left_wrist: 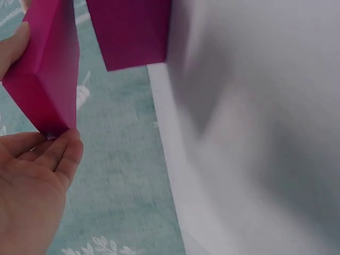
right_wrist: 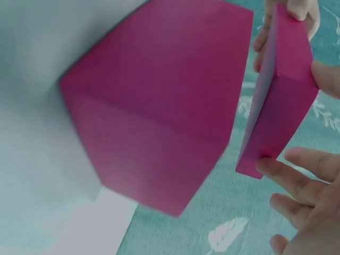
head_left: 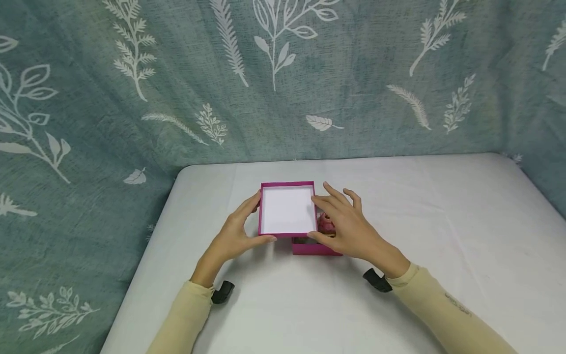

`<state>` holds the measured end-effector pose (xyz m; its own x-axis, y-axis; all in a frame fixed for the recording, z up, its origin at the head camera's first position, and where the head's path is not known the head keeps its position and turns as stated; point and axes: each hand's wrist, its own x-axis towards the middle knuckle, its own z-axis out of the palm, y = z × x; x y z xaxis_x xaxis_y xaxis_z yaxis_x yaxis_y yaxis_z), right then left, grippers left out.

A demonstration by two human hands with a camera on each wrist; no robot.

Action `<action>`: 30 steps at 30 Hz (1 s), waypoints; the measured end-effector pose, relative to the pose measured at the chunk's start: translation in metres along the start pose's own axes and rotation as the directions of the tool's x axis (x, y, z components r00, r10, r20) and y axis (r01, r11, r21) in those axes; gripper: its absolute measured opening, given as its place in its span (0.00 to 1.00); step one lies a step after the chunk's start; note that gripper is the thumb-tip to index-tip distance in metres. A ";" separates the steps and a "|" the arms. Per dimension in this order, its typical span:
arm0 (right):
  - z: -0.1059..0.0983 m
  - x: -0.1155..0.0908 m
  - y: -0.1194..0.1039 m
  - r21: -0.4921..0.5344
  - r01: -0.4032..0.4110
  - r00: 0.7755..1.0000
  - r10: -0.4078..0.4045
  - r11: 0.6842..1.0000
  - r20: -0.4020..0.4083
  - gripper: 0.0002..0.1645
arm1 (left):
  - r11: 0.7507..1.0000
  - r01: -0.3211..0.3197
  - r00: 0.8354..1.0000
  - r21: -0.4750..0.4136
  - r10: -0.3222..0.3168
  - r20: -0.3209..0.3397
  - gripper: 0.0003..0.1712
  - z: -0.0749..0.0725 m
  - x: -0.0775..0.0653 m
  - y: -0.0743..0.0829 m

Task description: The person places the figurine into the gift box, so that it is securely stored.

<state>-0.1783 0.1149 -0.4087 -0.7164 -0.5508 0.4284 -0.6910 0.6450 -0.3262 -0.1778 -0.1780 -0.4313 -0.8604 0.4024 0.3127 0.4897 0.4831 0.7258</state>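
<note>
A shallow magenta box lid (head_left: 288, 209) is held up above the table, its white inside facing the head camera. My left hand (head_left: 234, 233) grips its left side, fingers along the far part and thumb at the near corner. At the right side, my right hand (head_left: 347, 223) holds the lid between index finger and thumb, the other fingers raised. Partly hidden under the lid stands the magenta box (head_left: 316, 248), uncovered, with a reddish-pink rounded thing (head_left: 326, 223) showing inside. From the right wrist, the lid (right_wrist: 287, 90) appears apart from the box (right_wrist: 159, 95).
A white cloth covers the table (head_left: 442, 221). Behind and to the sides hangs a teal curtain (head_left: 283, 123) with white leaf prints. Black wrist mounts (head_left: 377, 280) stick out below both sleeves.
</note>
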 end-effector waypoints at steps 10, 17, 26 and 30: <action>-0.021 -0.009 0.011 0.045 -0.043 0.999 0.043 0.998 -0.004 0.46 | 0.998 -0.065 0.998 -0.028 0.064 -0.006 0.60 0.012 0.021 0.018; -0.035 -0.009 0.014 0.132 -0.160 0.987 0.157 0.978 0.040 0.45 | 0.996 -0.035 0.999 -0.081 0.034 -0.007 0.59 0.017 0.037 0.026; -0.040 -0.013 0.012 0.177 -0.219 0.975 0.207 0.960 0.084 0.44 | 0.990 0.025 1.000 -0.140 -0.027 -0.007 0.58 0.024 0.037 0.027; -0.038 -0.012 0.012 0.177 -0.223 0.973 0.209 0.959 0.093 0.43 | 0.988 0.036 0.999 -0.153 -0.037 -0.002 0.58 0.025 0.038 0.026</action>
<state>-0.1744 0.1496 -0.3856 -0.8508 -0.4507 0.2703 -0.5200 0.6475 -0.5571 -0.1947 -0.1305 -0.4163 -0.8781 0.3831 0.2866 0.4308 0.3728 0.8219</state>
